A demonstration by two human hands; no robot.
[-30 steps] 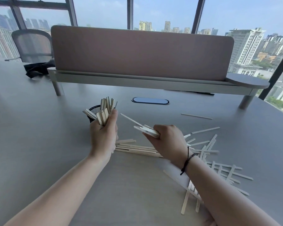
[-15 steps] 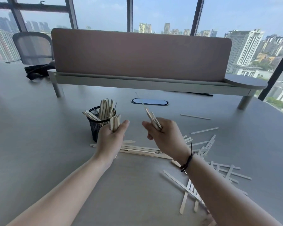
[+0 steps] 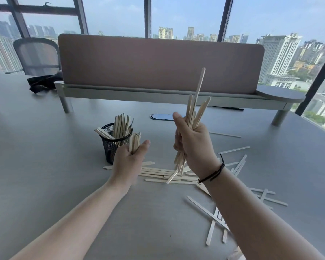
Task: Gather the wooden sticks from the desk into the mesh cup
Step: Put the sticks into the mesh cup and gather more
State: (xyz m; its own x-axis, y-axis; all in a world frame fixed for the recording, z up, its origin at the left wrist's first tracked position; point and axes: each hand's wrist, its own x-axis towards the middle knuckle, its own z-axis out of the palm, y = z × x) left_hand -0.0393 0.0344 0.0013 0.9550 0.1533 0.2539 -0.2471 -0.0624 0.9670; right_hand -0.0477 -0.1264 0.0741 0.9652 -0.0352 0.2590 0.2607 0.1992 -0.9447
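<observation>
A black mesh cup (image 3: 113, 145) stands on the grey desk (image 3: 45, 166), with several pale wooden sticks upright in it. My left hand (image 3: 129, 162) is just right of the cup and grips a short bundle of sticks (image 3: 135, 142). My right hand (image 3: 193, 147) is raised above the desk and holds a bundle of sticks (image 3: 194, 111) nearly upright, its lower ends close to the loose sticks on the desk. More loose sticks (image 3: 161, 173) lie flat between my hands and scattered to the right (image 3: 233, 209).
A brown divider panel (image 3: 158, 62) on a low shelf crosses the desk behind the cup. A cable port (image 3: 161, 116) sits in the desk surface. An office chair (image 3: 36, 55) and a black object (image 3: 39, 82) are at the far left. Windows lie beyond.
My right hand has turned its bundle from lying sideways to nearly upright and lifted it. My left hand has dropped from above the cup to its right side, still holding sticks.
</observation>
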